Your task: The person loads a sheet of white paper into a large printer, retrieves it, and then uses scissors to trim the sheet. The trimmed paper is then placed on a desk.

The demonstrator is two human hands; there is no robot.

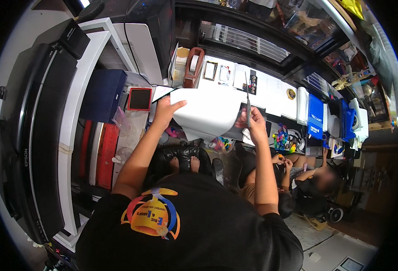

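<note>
A large white sheet (205, 108) hangs bent over the near edge of the table, its lower part curling down. My left hand (164, 113) pinches its left end, with the thumb on top. In my right hand (258, 127) is a pair of scissors (248, 105), held upright with the blades pointing away from me. They are just right of the sheet's right edge and look apart from it. Whether the blades are closed is hard to tell. Beyond the sheet lie white papers (273, 93) with small printed pieces on them, among them a black card (253, 82).
A brown tape dispenser (193, 67) stands behind the sheet. Left are a red-rimmed black pad (139, 99), a dark blue box (101, 95) and a black Epson printer (50, 142). A blue record book (315, 117) is at right. Two people (307, 183) sit close on my right.
</note>
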